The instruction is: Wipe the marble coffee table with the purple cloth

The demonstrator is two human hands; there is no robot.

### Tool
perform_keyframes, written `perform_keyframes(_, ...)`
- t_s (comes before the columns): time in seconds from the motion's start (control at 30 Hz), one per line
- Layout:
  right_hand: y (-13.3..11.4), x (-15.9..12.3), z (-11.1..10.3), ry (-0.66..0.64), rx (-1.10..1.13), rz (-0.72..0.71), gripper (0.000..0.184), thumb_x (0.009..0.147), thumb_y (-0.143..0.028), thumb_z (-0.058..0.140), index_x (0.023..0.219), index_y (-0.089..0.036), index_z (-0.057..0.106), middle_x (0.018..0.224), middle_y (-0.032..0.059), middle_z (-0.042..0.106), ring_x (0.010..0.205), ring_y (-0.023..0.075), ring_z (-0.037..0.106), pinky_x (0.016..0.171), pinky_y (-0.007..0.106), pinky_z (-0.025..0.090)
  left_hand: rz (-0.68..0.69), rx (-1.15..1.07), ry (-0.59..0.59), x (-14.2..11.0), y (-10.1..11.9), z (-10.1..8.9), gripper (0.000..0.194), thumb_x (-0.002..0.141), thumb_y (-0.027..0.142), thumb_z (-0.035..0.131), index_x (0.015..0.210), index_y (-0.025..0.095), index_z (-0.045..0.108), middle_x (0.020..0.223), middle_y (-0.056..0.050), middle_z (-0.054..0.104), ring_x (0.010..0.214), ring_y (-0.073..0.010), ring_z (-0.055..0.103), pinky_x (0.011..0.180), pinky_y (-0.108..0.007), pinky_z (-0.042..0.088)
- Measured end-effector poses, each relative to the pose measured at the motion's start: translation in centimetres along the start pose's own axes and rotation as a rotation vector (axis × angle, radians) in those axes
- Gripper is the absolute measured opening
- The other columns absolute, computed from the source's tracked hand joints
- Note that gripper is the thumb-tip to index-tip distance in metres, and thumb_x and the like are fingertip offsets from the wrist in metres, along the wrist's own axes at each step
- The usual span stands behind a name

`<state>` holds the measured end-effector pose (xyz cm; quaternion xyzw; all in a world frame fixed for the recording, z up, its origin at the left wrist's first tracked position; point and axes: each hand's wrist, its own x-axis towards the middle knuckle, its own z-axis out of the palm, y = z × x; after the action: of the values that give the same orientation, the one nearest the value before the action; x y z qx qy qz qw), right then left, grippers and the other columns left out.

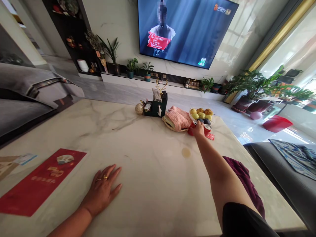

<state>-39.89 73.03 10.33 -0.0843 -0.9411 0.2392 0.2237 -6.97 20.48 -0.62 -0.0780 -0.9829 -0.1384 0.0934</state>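
Your right hand curls its fingers around one of two red cans just before the fruit bowl; your left hand, fingers spread, holding nothing, lies well short of it.

Two red cans, one pink cloth, one maroon cloth, one television, one beige ball, one red bin, one fruit bowl, one tabletop
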Motion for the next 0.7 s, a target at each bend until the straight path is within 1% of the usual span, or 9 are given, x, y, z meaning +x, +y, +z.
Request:
perform_keyframes(0.1,-0.8,-0.9,-0.3,0.014,-0.023,-0.052,0.074,0.076,-0.024,0.067,0.145,-0.008,0.049,0.158,0.0246,0.039,0.146,0.0378,0.039,0.118,0.046,0.040,0.006,0.007,0.009,0.0,0.0,0.1,0.063,0.096,0.053,0.047,0.151,0.023,0.056,0.158,-0.015,0.054,0.147,-0.0339,0.048,0.127,-0.061,0.027)
perform_keyframes(0.17,-1.2,-1.5,-1.1,0.019,-0.037,-0.085,0.069,0.080,-0.025,0.063,0.145,-0.004,0.048,0.159,0.0245,0.037,0.150,0.0394,0.034,0.119,0.049,0.037,0.009,0.012,0.006,0.1,0.0,0.1,0.063,0.096,0.052,0.046,0.150,0.023,0.056,0.158,-0.016,0.053,0.147,-0.0342,0.048,0.127,-0.063,0.027)
perform_keyframes(0.27,0.0,-2.6,-3.9,0.038,-0.049,-0.122,0.062,0.090,-0.034,0.053,0.145,-0.007,0.051,0.156,0.0198,0.043,0.149,0.0408,0.036,0.117,0.051,0.036,0.009,0.019,0.001,0.2,0.0,0.1,0.062,0.096,0.051,0.046,0.150,0.022,0.056,0.157,-0.016,0.053,0.146,-0.0342,0.049,0.127,-0.062,0.027)
perform_keyframes(0.33,2.8,-4.2,-6.9,0.051,-0.060,-0.110,0.056,0.091,-0.040,0.051,0.141,-0.014,0.058,0.148,0.0187,0.052,0.140,0.0406,0.046,0.112,0.055,0.038,0.006,0.022,0.002,0.2,0.1,0.0,0.061,0.096,0.051,0.046,0.149,0.023,0.057,0.157,-0.016,0.054,0.145,-0.0339,0.049,0.127,-0.062,0.028)
perform_keyframes(0.43,9.2,-8.7,-11.9,-0.004,-0.134,0.020,0.051,0.085,-0.051,0.058,0.126,-0.021,0.069,0.133,0.0248,0.063,0.127,0.0469,0.055,0.103,0.066,0.039,0.005,0.023,0.018,0.3,0.2,-0.1,0.060,0.096,0.050,0.045,0.148,0.023,0.057,0.156,-0.016,0.054,0.145,-0.0343,0.050,0.126,-0.062,0.029)
perform_keyframes(0.5,13.6,-12.8,-14.8,-0.154,-0.239,0.168,0.061,0.076,-0.063,0.066,0.122,-0.023,0.071,0.134,0.0261,0.063,0.130,0.0525,0.053,0.103,0.073,0.038,0.015,0.022,0.033,0.3,0.3,-0.1,0.060,0.096,0.049,0.044,0.147,0.021,0.058,0.155,-0.017,0.055,0.144,-0.0351,0.051,0.125,-0.063,0.030)
perform_keyframes(0.53,15.4,-14.9,-16.0,-0.229,-0.294,0.231,0.069,0.072,-0.070,0.064,0.125,-0.026,0.069,0.139,0.0227,0.062,0.134,0.0533,0.050,0.104,0.078,0.037,0.021,0.022,0.040,0.3,0.3,-0.1,0.060,0.096,0.048,0.044,0.147,0.020,0.058,0.154,-0.018,0.056,0.144,-0.0356,0.051,0.124,-0.064,0.030)
perform_keyframes(0.6,18.0,-18.5,-17.9,-0.239,-0.344,0.291,0.078,0.070,-0.076,0.058,0.134,-0.031,0.065,0.151,0.0202,0.056,0.144,0.0536,0.042,0.105,0.083,0.035,0.030,0.027,0.056,0.3,0.4,-0.2,0.060,0.097,0.048,0.043,0.146,0.019,0.059,0.153,-0.018,0.056,0.142,-0.0366,0.053,0.123,-0.065,0.032)
perform_keyframes(0.7,19.6,-22.3,-19.6,-0.182,-0.400,0.397,0.084,0.069,-0.079,0.050,0.142,-0.038,0.061,0.161,0.0185,0.046,0.154,0.0497,0.033,0.108,0.077,0.038,0.033,0.033,0.076,0.4,0.5,-0.2,0.060,0.096,0.047,0.043,0.145,0.018,0.060,0.152,-0.019,0.057,0.140,-0.0375,0.054,0.121,-0.065,0.034)
